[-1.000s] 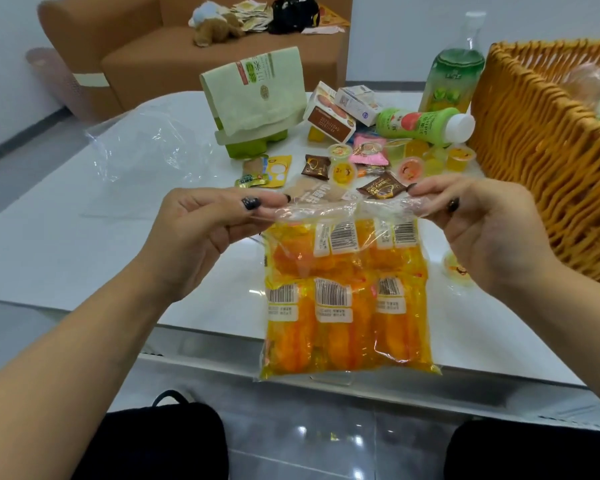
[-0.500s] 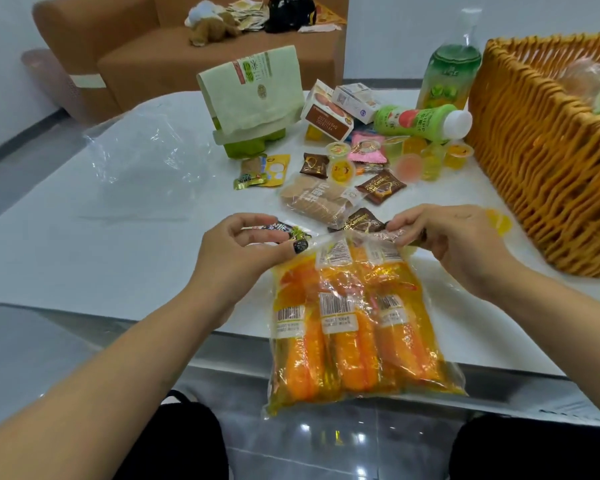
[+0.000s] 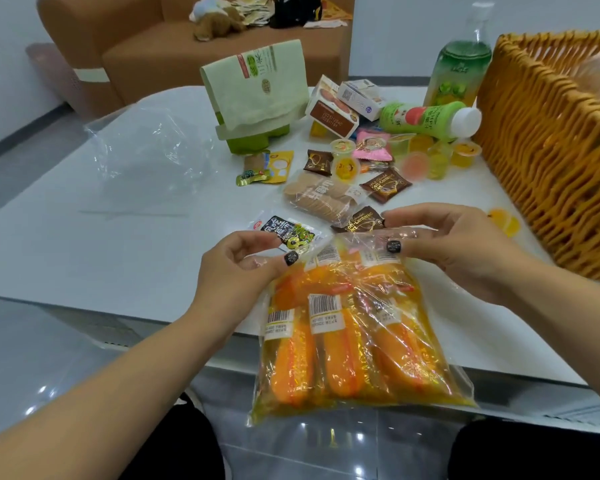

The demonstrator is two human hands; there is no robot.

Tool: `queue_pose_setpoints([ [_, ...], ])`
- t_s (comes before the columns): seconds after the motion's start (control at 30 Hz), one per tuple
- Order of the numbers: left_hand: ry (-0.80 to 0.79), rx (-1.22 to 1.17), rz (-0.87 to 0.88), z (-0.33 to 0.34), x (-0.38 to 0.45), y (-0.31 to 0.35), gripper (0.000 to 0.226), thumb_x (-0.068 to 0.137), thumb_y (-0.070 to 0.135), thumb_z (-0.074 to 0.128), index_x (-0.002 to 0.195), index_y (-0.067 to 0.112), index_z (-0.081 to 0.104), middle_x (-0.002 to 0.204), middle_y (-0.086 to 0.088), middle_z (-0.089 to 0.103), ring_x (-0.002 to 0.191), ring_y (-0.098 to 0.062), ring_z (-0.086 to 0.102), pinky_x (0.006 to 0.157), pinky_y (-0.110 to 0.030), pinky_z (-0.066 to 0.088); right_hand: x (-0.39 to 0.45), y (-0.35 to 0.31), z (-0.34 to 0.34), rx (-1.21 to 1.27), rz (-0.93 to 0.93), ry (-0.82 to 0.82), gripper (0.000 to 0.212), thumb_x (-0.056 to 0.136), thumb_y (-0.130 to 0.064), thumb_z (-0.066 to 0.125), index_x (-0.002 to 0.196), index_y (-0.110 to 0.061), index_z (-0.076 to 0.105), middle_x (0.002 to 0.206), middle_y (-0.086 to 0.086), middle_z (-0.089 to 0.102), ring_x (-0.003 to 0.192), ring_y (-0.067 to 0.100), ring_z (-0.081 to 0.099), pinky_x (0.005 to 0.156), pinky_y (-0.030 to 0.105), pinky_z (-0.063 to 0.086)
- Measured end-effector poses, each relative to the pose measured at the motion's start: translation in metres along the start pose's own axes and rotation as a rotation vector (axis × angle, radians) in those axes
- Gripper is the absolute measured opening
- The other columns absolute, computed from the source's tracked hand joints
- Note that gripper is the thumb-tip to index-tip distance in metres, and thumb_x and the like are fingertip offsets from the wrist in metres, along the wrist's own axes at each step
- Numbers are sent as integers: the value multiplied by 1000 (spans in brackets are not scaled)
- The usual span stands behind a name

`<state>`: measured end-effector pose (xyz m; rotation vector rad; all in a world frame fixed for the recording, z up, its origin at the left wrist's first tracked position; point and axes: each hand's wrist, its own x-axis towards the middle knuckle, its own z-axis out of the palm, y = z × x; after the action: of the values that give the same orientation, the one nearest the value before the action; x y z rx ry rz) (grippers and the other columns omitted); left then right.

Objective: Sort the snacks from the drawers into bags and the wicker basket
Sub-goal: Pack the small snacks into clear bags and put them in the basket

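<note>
A clear plastic bag (image 3: pixel 354 344) packed with several orange-yellow snack sticks lies over the near edge of the white table (image 3: pixel 84 237), its lower part hanging off. My left hand (image 3: pixel 243 268) pinches the bag's top left corner, and my right hand (image 3: pixel 454 251) pinches the top right. The wicker basket (image 3: pixel 555 161) stands at the right. Loose snacks lie behind my hands: a black packet (image 3: pixel 288 232), brown chocolate packets (image 3: pixel 385 185), a biscuit pack (image 3: pixel 323 195) and several jelly cups (image 3: pixel 437 157).
An empty clear bag (image 3: pixel 146 157) lies at the left of the table. A green pouch (image 3: pixel 257 95), small boxes (image 3: pixel 336 109) and two green bottles (image 3: pixel 430 119) stand at the back. A brown sofa (image 3: pixel 146 46) is beyond the table.
Both hands have lowered the bag of orange sticks from upright in the air onto the table's near edge, and it now lies tilted with its bottom toward me.
</note>
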<state>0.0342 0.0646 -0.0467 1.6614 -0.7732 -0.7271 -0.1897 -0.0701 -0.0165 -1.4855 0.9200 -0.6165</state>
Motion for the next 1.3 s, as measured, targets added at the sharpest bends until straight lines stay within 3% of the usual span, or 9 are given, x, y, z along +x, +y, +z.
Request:
queue_pose_setpoints([
  [0.13,6,2,14,3,-3,1,22,86,2,70,100,19,70,107,6,71,85,1,70,68,-24,60,-4,-10,-6,-16,56,-7,34,77,12,66,99,-13,71,88,6,76,86,14,73,68,19,58],
  [0.23,44,23,16,7,-4,1,22,89,1,67,95,22,71,89,8,73,73,2,70,60,-21,59,-7,-18,-7,-92,87,6,28,75,10,70,91,-13,73,80,0,76,75,6,72,60,13,54],
  [0.4,126,223,74,9,-2,-3,19,83,16,77,92,32,73,77,11,69,65,1,65,58,-20,53,-11,-14,-2,-282,154,134,31,66,5,81,85,-18,75,92,3,71,84,18,68,75,33,58],
  [0.57,109,553,18,3,4,-2,41,77,48,77,104,27,55,94,9,60,80,-4,56,63,-22,40,-25,-4,-1,-230,201,156,33,62,7,83,88,-5,67,75,9,55,63,16,55,47,18,52],
  [0.77,-52,918,18,-3,3,9,64,91,62,50,68,4,64,68,-9,65,62,-20,58,56,-33,40,-39,5,-2,12,503,101,27,74,-2,78,91,1,57,69,23,67,50,24,67,46,27,57],
  [0.9,-56,706,-27,-2,-4,11,53,94,52,53,59,13,45,58,-5,43,58,-22,42,57,-33,30,-46,12,5,171,515,53,8,86,-1,66,89,6,66,76,18,72,60,20,69,58,28,60],
  [1.1,36,399,96,-5,-12,28,53,95,45,58,55,15,40,52,2,36,54,-16,35,54,-31,25,-61,10,18,362,351,89,31,82,0,67,110,12,60,96,26,70,69,23,69,56,25,58],
  [1.23,13,14,38,-13,-18,54,45,91,48,60,68,9,64,68,-8,65,67,-24,61,65,-36,50,-72,-25,14,402,88,142,10,74,-2,69,83,0,70,61,3,68,56,12,63,51,19,55],
  [1.3,-38,-147,-1,-15,-25,67,45,87,49,59,87,6,71,85,-14,75,78,-31,71,72,-41,59,-80,-42,12,447,-16,98,10,69,-7,69,78,-3,72,67,5,68,56,11,61,49,17,52],
])
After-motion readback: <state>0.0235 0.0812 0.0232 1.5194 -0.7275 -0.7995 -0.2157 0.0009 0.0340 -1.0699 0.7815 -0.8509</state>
